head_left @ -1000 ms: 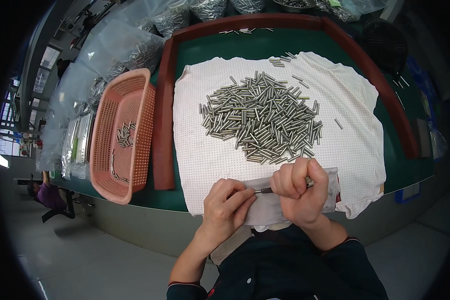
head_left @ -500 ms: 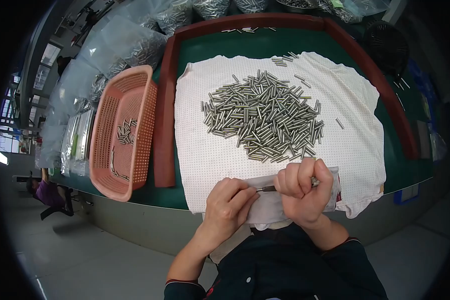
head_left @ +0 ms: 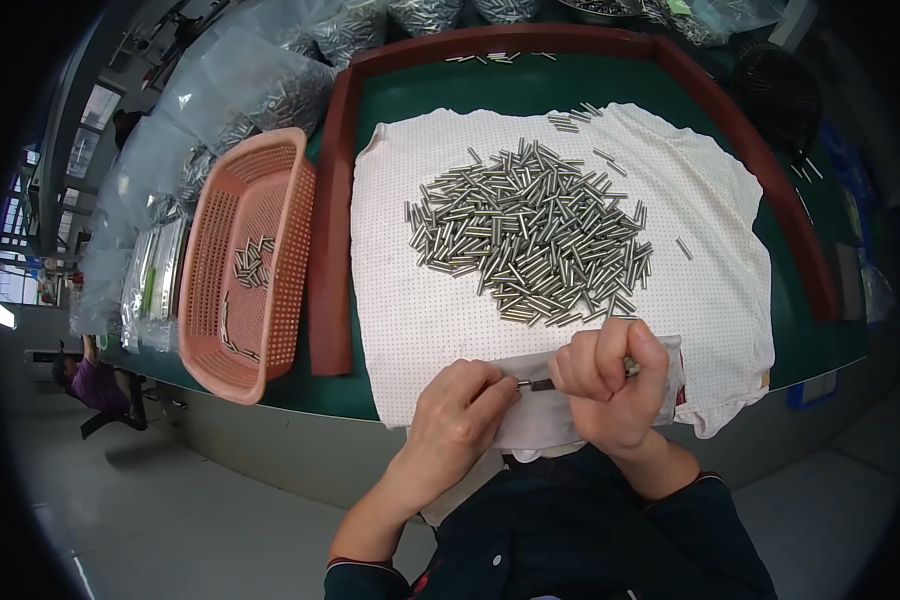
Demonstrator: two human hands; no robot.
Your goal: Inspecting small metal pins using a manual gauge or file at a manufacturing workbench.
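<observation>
My left hand (head_left: pixel 458 418) is closed, its thumb and fingertips pinching a small metal pin (head_left: pixel 523 383), only one end of which shows. Across from it my right hand (head_left: pixel 615 388) makes a fist around a slim tool with a dark shaft (head_left: pixel 542 384). The tool's front points at the pin, and the two meet or nearly meet; the exact kind of tool is hidden in the fist. Both hands are above a folded grey cloth (head_left: pixel 535 425) at the table's near edge. Beyond them, a large heap of short metal pins (head_left: pixel 530 235) lies on a white dotted cloth (head_left: pixel 395 320).
A pink plastic basket (head_left: pixel 292 255) at left holds several pins. Dark red rails (head_left: pixel 332 220) border the green tabletop (head_left: pixel 420 90). Clear bags of metal parts (head_left: pixel 280 85) crowd the left and back. Loose pins (head_left: pixel 684 248) lie right of the heap. Another person (head_left: pixel 98 388) sits far left.
Both hands keep nearly the same place and grip. The view has shifted very slightly; the pin and the tool remain end to end between my hands.
</observation>
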